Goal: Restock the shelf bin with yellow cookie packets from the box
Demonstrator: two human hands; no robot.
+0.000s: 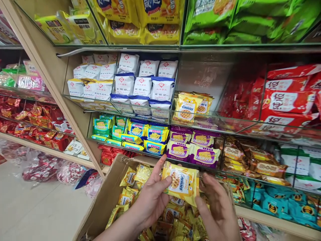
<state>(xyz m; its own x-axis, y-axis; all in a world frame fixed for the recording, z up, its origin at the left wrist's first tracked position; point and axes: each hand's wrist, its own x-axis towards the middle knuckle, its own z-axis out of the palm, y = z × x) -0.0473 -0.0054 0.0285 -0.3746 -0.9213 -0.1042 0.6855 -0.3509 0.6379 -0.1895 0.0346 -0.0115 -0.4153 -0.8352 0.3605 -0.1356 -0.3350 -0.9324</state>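
Just above an open cardboard box, my left hand (pixel 153 193) grips a yellow cookie packet (pixel 183 183), thumb across its front and fingers behind. The packet is turned sideways, its "Cookies" print facing me. My right hand (pixel 218 209) is at the packet's right end, thumb and fingers apart; whether the thumb touches the corner I cannot tell. Below both hands, the cardboard box (pixel 100 197) holds many loose packets of the same kind, partly hidden by my hands and forearms. Similar cookie packets (pixel 187 107) stand upright in a shelf compartment ahead.
Glass-fronted shelves carry white biscuit packets (pixel 142 85), purple-and-yellow packets (pixel 179 150), red packets (pixel 288 100) and green bags (pixel 213 16). A glass edge (pixel 225 121) runs before the cookie compartment. Plastic-wrapped bundles (pixel 41 169) lie on the floor (pixel 30 211) at left.
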